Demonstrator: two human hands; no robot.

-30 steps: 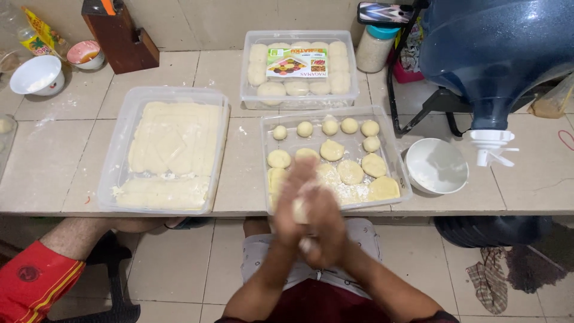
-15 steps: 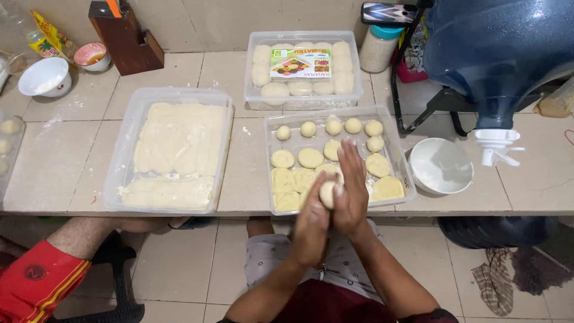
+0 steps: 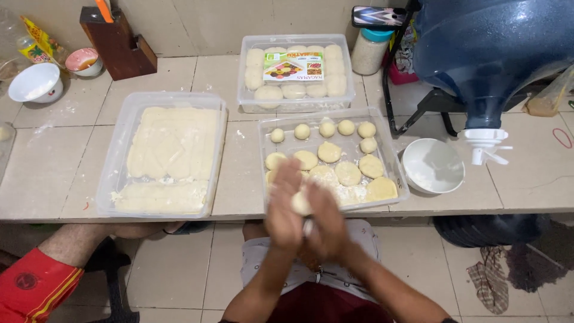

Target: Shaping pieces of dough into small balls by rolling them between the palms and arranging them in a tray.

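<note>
Rolling a dough ball (image 3: 301, 203) between your flat palms, left hand (image 3: 284, 206) and right hand (image 3: 326, 221), fingers pressed together. Next, place it gently beside the others in the near tray (image 3: 397, 173), far from the edge.

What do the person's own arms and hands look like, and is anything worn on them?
Both arms are bare from the elbow down: no sleeves, gloves, watch or rings show. The left hand and right hand are blurred, so finer detail cannot be made out. Nearer the body, light patterned shorts and a dark red top show.
</note>
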